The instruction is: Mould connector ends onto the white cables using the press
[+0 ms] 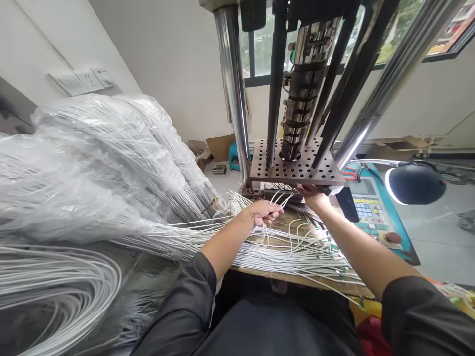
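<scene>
My left hand (265, 212) is closed around a few white cables (276, 199), whose ends reach up toward the mould under the press plate. Beneath the front right edge of the perforated metal plate (297, 173) is my right hand (311, 194); its fingers are mostly hidden by the plate. Metal mould parts (280, 187) show in the gap below that plate. Across the wooden bench below my hands lies a wide spread of white cables (267, 257), many with small green ends at the right.
Plastic-wrapped cable bundles (100, 163) are piled on the left, with a loose coil (92, 277) in front. Steel columns (235, 89) frame the press. At right are a blue control panel (374, 207), a black phone-like slab (347, 203) and a lit lamp (415, 183).
</scene>
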Demonstrator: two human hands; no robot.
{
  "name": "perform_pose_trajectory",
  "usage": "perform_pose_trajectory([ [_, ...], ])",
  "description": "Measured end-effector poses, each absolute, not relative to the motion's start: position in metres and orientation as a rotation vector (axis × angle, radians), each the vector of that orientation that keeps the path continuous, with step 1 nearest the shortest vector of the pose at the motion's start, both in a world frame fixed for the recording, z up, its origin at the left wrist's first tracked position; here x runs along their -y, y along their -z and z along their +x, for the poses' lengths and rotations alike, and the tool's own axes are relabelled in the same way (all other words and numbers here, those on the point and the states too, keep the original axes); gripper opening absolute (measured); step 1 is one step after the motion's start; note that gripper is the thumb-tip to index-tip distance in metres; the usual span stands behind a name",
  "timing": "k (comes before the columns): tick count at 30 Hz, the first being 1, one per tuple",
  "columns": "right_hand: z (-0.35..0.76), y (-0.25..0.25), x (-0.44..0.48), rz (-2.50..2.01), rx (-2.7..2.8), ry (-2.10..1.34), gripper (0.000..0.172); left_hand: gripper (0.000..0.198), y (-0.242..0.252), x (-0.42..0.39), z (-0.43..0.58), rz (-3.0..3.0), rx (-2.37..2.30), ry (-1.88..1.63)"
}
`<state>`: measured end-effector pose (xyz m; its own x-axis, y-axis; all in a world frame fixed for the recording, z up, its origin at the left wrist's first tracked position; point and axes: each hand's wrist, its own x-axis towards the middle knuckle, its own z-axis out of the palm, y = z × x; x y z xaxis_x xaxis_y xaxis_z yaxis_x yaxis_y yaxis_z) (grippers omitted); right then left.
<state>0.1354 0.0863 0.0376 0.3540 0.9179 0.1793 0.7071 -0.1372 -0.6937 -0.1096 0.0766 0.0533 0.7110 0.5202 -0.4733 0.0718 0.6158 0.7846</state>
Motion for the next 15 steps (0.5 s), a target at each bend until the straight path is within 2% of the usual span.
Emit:
perform_pose_trajectory([
  [5,0.120,-0.040,-0.056,-1.944,1.334,-0.451,0.041,0.030,-0.052,-0.038,-0.101,0.964,-0.818,-0.368],
  [10,0.125,-0.048,-0.023,-1.949,1.286,-0.430,0.048,0.041,-0.056,-0.002,-0.123,0.983,-0.736,-0.373],
  [15,0.130,-0.050,0.012,-1.929,1.334,-0.416,0.046,0.046,-0.060,0.034,-0.154,1.136,-0.658,-0.581],
])
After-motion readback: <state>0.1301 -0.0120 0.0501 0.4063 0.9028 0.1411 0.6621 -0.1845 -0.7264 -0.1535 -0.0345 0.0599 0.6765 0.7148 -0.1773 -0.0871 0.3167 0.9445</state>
